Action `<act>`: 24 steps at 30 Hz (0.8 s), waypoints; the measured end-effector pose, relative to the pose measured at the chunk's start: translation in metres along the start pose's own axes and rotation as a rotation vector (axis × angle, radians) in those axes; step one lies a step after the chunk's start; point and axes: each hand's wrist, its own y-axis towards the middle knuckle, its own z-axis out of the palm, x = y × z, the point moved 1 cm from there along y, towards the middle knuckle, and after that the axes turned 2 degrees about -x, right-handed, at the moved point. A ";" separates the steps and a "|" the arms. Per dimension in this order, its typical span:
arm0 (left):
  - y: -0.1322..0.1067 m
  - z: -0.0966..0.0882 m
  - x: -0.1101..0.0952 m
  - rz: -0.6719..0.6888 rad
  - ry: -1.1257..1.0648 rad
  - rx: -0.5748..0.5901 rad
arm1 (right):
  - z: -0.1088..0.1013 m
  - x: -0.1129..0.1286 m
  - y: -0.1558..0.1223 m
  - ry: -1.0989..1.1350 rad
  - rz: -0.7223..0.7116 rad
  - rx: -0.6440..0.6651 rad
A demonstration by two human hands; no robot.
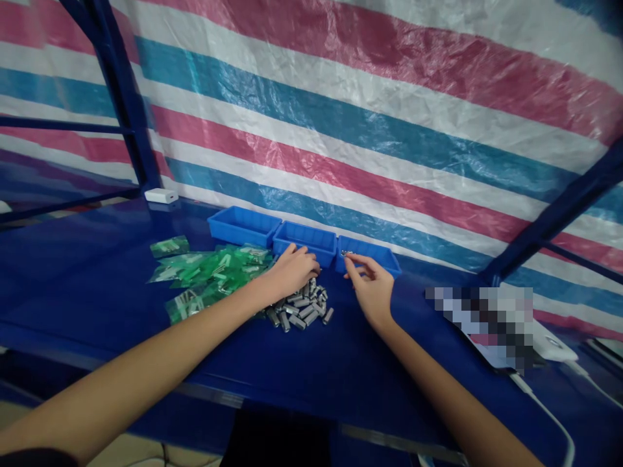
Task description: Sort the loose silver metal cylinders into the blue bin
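Observation:
A heap of small grey metal cylinders (304, 308) lies on the dark blue table (97, 285). My left hand (292, 271) rests on the heap's far side, fingers curled over the pieces beside the middle blue tray (305, 239). My right hand (370, 285) is raised just before the right blue tray (377, 254), thumb and forefinger pinched on a small metal piece (346, 253) at the tray's near rim. A third blue tray (243, 225) stands at the left of the row.
Green plastic packets (209, 272) are strewn left of the heap. A small white box (161, 195) sits at the back left. A white device with a cable (555, 347) lies at the right. A striped tarp hangs behind; blue frame posts stand at both sides.

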 end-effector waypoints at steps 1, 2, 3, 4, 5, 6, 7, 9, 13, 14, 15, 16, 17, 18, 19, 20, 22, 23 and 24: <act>0.000 0.000 0.000 0.002 -0.014 0.004 | 0.002 0.001 -0.002 -0.021 -0.037 0.021; 0.000 0.000 -0.001 -0.004 -0.036 0.005 | 0.004 0.002 -0.004 -0.041 -0.075 0.037; 0.001 -0.001 -0.001 -0.014 -0.065 0.005 | 0.005 0.003 -0.005 -0.057 -0.109 0.047; 0.001 -0.001 -0.001 -0.028 -0.098 0.004 | 0.005 0.004 -0.006 -0.071 -0.138 0.057; 0.001 -0.001 -0.001 -0.042 -0.133 0.002 | 0.006 0.005 -0.006 -0.081 -0.159 0.066; 0.001 -0.001 -0.001 -0.054 -0.169 -0.004 | 0.006 0.006 -0.006 -0.091 -0.174 0.076; 0.001 0.000 0.000 -0.064 -0.205 -0.011 | 0.006 0.006 -0.006 -0.099 -0.183 0.088; 0.001 0.002 0.003 -0.078 -0.279 -0.029 | 0.006 0.006 -0.007 -0.110 -0.189 0.115; 0.002 0.006 0.006 -0.104 -0.379 -0.058 | 0.006 0.003 -0.008 -0.118 -0.178 0.175; 0.003 0.005 0.005 -0.120 -0.385 -0.070 | 0.007 0.003 -0.008 -0.120 -0.169 0.191; 0.003 0.004 0.004 -0.139 -0.390 -0.085 | 0.007 0.002 -0.008 -0.122 -0.159 0.203; 0.004 0.002 0.003 -0.160 -0.399 -0.101 | 0.007 0.001 -0.008 -0.125 -0.150 0.208; 0.005 0.000 0.001 -0.181 -0.416 -0.118 | 0.007 0.000 -0.007 -0.127 -0.144 0.210; 0.005 -0.002 -0.001 -0.202 -0.446 -0.136 | 0.007 0.000 -0.007 -0.130 -0.142 0.210; 0.006 -0.005 -0.003 -0.225 -0.488 -0.156 | 0.007 -0.001 -0.007 -0.134 -0.145 0.211; 0.007 -0.007 -0.004 -0.248 -0.538 -0.178 | 0.007 -0.001 -0.007 -0.136 -0.153 0.214; 0.007 -0.010 -0.006 -0.292 -0.635 -0.221 | 0.007 -0.001 -0.007 -0.142 -0.174 0.230; 0.007 -0.011 -0.006 -0.312 -0.675 -0.237 | 0.007 -0.001 -0.007 -0.147 -0.183 0.237; 0.008 -0.012 -0.007 -0.325 -0.712 -0.246 | 0.007 -0.001 -0.007 -0.152 -0.189 0.240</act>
